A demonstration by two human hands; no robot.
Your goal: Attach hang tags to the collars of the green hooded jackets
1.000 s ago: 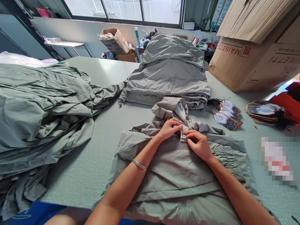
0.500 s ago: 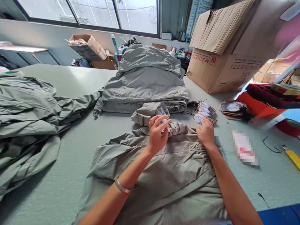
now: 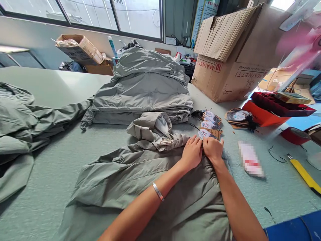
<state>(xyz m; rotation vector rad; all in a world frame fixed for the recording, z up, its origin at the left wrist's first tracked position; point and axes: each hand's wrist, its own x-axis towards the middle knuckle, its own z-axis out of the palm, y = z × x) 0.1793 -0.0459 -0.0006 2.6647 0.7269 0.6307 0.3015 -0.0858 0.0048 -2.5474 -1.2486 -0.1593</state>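
A grey-green jacket [image 3: 140,187] lies spread and creased on the table in front of me. Its bunched upper part [image 3: 150,125] is curled up just beyond my hands. My left hand [image 3: 192,152] is closed on the cloth along the gathered edge, right of the middle. Close beside it, my right hand [image 3: 213,149] grips the same edge with fingers curled down and the thumb side partly raised. The fingertips of both hands are partly hidden. Just past my right hand lies a fanned row of paper hang tags [image 3: 210,125] with black strings.
Folded grey-green garments [image 3: 150,83] are stacked at the back; another loose one [image 3: 15,127] lies left. On the right are a large cardboard box [image 3: 220,73], a second tag pile [image 3: 239,117], red tape [image 3: 296,135], a blurred-out white packet [image 3: 250,159] and a yellow cutter [image 3: 304,174].
My left hand has come down and right, from raised with loose fingers to gripping the jacket edge beside my right hand. My right hand has curled onto the edge. The view has shifted right.
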